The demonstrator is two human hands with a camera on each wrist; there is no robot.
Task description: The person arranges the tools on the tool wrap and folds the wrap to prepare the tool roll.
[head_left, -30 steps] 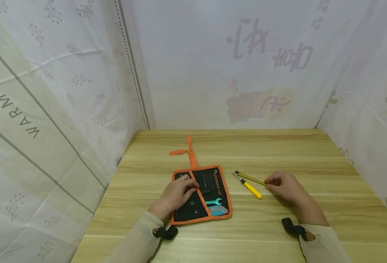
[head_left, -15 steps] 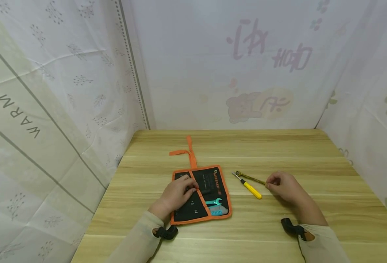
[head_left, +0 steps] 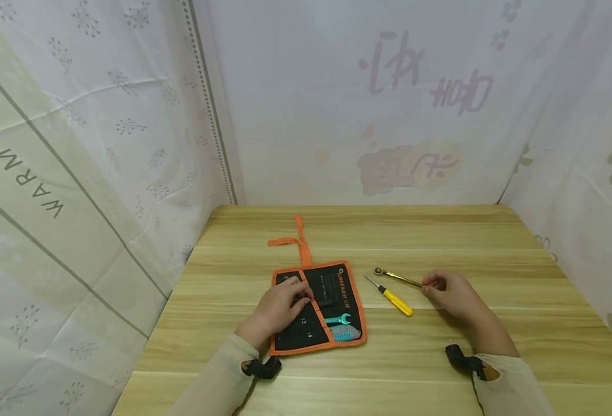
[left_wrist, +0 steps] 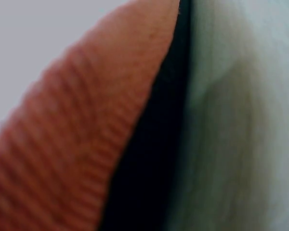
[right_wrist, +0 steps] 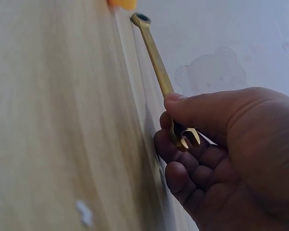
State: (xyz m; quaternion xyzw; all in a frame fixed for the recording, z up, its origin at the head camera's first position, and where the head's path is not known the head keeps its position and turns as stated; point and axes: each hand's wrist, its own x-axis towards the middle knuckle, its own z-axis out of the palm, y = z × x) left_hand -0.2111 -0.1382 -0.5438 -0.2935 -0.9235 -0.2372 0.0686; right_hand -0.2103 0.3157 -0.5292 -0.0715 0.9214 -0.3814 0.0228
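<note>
My right hand (head_left: pixel 454 294) pinches a gold combination wrench (head_left: pixel 405 281) near its open-jawed end. In the right wrist view the thumb lies along the wrench (right_wrist: pixel 155 60), and its ring end points away from the palm. In the head view the ring end lies just beyond a yellow-handled screwdriver (head_left: pixel 396 301). My left hand (head_left: pixel 285 303) lies on the black tool pouch (head_left: pixel 298 341), thumb and index finger pinching the orange pocket edge. A teal wrench (head_left: pixel 339 319) and a grey-teal utility knife (head_left: pixel 345 333) stick out of the pouch. Skin and sleeve fill the left wrist view.
The pouch's orange tie strap (head_left: pixel 305 248) stretches toward the far side of the wooden table (head_left: pixel 420 231). Printed curtains (head_left: pixel 295 104) hang behind and at both sides. A black camera mount sits on each wrist.
The gold wrench's ring end has shifted slightly right and away from the screwdriver tip. The wrench has rolled in my right fingers. The screwdriver has slid slightly. My left hand stays still.
</note>
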